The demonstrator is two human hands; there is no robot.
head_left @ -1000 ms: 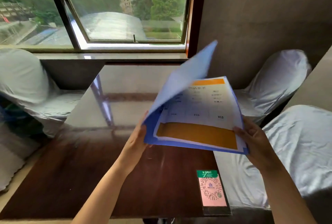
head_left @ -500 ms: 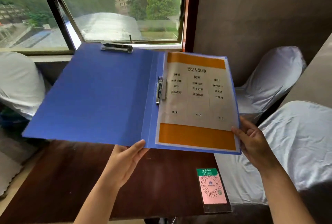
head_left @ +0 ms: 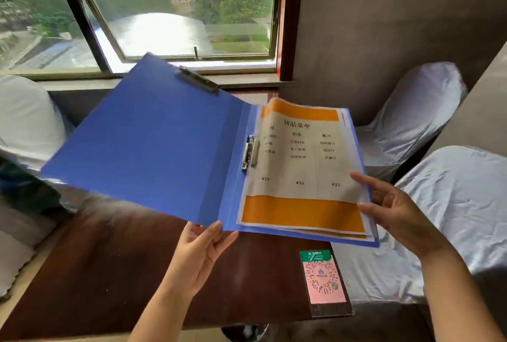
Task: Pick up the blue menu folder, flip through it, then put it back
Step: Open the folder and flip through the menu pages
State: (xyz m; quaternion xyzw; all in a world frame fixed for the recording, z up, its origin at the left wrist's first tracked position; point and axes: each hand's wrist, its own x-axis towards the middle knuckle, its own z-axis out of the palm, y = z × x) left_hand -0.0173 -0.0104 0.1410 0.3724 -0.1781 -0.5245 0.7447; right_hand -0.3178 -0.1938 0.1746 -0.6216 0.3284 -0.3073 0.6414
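The blue menu folder (head_left: 153, 144) is held open in the air above the dark wooden table (head_left: 104, 273). Its cover lies spread to the left and tilts up toward the window. On the right half sits a menu page (head_left: 299, 166) with orange bands and printed prices, bowed upward. My left hand (head_left: 200, 254) grips the folder's bottom edge near the spine, thumb on top. My right hand (head_left: 397, 210) holds the right edge, fingers on the top page, which lifts off the sheets under it.
A pink and green QR code stand (head_left: 323, 278) lies flat on the table's near right corner. White-covered chairs stand at the right (head_left: 450, 204), far right (head_left: 411, 122) and left (head_left: 24, 122). A window (head_left: 175, 12) with a sill is beyond the table.
The cover went from half raised to fully open on the left. The folder then tilted, and the top menu page has begun to lift and curl under my right fingers.
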